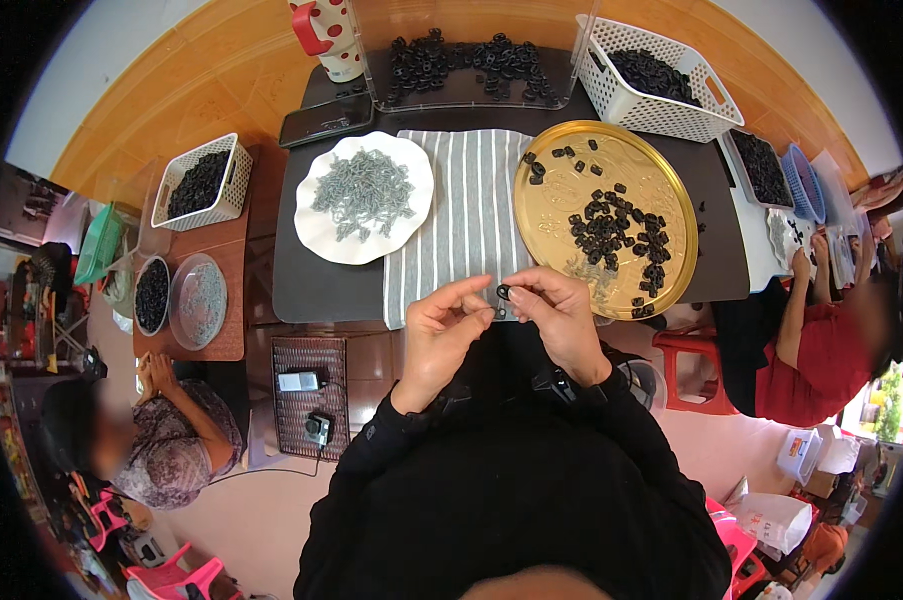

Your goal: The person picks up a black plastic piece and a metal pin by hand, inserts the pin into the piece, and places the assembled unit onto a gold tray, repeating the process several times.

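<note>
Your right hand [562, 312] pinches a small black piece [503, 292] between its fingers, at the near edge of the striped cloth [459, 225]. Your left hand [438, 330] is close beside; I cannot tell whether its fingers grip something. Because only fingertips keep the piece, it may slip toward your lap. The gold tray [664, 180] on the right could hinder your knuckles; the white plate [309, 222] lies far left.

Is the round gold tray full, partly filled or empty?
The gold tray is partly filled: loose black pieces cluster around its middle and right, while bare gold shows around them.
</note>
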Demonstrator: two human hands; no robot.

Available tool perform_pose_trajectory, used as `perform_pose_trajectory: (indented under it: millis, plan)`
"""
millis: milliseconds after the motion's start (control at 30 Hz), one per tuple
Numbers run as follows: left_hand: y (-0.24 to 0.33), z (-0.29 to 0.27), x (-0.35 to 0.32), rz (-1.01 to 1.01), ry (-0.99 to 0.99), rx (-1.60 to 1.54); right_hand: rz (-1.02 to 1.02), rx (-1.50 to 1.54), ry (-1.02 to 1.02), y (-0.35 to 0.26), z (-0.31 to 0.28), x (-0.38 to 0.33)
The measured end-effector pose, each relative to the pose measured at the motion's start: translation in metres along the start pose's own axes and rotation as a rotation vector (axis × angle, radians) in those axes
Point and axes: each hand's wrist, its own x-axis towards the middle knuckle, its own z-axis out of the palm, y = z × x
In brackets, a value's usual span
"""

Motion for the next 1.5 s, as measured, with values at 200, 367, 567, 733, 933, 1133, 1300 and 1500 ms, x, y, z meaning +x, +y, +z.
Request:
perform_pose_trajectory:
  millis: [200,367,567,733,933,1133,1300,1500]
  plan:
    - [0.002,0.003,-0.001,-0.015,0.026,-0.023,-0.055,-0.010,0.072,0.002,0.001,-0.004]
    - [0.003,0.003,0.001,0.002,0.035,-0.029,-0.069,-0.013,0.086,0.002,0.000,-0.005]
    - [0.002,0.006,0.000,-0.005,0.000,-0.024,-0.087,-0.006,0.065,-0.002,0.004,-0.003]
    - [-0.001,0.006,0.000,0.002,-0.001,-0.013,-0.133,-0.002,0.037,0.000,0.004,-0.004]
    - [0.000,0.007,0.000,-0.015,0.023,-0.019,-0.173,-0.059,0.031,0.000,0.005,-0.004]
    - [-0.004,0.008,0.000,0.032,0.059,-0.038,-0.275,-0.166,-0.014,-0.001,0.004,-0.004]
    - [-0.001,0.007,-0.001,0.025,0.050,-0.046,-0.366,-0.297,-0.071,-0.008,0.000,-0.008]
    - [-0.001,0.008,-0.001,0.004,0.020,-0.109,-0.519,-0.464,-0.055,-0.009,0.001,-0.010]
